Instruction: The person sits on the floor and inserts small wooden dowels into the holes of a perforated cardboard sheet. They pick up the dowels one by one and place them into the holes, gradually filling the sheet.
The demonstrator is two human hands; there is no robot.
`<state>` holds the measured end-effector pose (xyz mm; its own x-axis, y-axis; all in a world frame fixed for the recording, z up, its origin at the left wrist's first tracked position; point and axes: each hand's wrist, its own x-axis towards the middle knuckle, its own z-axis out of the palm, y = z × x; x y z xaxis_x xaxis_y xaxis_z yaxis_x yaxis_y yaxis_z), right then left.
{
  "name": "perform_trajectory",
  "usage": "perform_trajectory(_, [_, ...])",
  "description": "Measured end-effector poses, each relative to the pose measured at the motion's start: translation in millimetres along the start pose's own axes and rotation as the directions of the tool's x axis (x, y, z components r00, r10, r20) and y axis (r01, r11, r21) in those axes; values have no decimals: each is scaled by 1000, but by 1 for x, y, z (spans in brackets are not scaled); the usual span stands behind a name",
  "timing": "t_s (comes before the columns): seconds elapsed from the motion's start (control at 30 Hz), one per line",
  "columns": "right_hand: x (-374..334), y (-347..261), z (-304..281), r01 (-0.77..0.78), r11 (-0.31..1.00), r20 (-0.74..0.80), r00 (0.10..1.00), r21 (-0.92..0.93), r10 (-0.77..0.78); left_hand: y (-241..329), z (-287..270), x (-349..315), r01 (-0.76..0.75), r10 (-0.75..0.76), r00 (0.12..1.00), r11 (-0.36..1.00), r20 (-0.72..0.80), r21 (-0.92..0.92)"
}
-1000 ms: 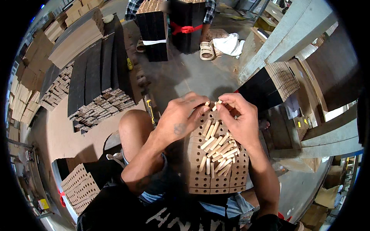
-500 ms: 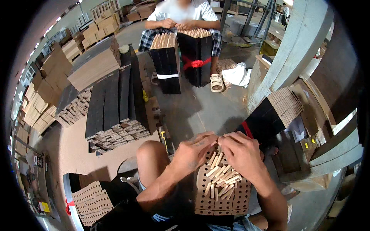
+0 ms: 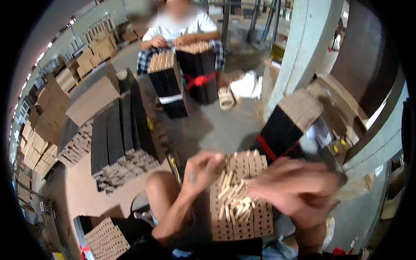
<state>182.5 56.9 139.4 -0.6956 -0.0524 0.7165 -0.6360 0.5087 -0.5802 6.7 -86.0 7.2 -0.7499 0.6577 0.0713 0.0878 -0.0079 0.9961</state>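
In front of me stands a bundle of drilled boards (image 3: 242, 229), its top face full of round holes. A loose pile of short wooden dowels (image 3: 236, 197) lies across its middle. Along the far edge a few dowel ends (image 3: 249, 153) stick up. My left hand (image 3: 201, 171) is by the far left corner of the bundle, fingertips pinched together; whatever is between them is too blurred to make out. Over the right side, my right hand (image 3: 299, 186) is smeared by motion, its fingertips close to the dowel pile, so its grip does not show.
Opposite sits a person (image 3: 182, 30) with both hands at two dowel-studded bundles (image 3: 197, 71). A red-strapped bundle (image 3: 290, 121) stands right, near a pale post (image 3: 310, 47). Stacked black boards (image 3: 117, 134) lie left, and another drilled bundle (image 3: 106, 238) is low left.
My hands, together at the far edge before, have separated. The right one has swung right and nearer to me; the left stays near the far left corner. The whole view has shifted.
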Motion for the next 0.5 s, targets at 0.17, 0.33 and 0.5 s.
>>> perform_trajectory(0.17, [-66, 52, -44, -174, 954, -214, 969, -246, 121, -7, 16, 11, 172, -152, 984, 948, 94, -267])
perform_trajectory(0.33, [-267, 275, -65, -336, 236, -201, 866, -912, 457, -21, 27, 15, 162, -86, 968, 933, 236, -323])
perform_trajectory(0.5, [-353, 357, -41, 46, -98, 5, 923, -994, 386, -15, 19, 3, 189, -165, 981, 930, 100, -316])
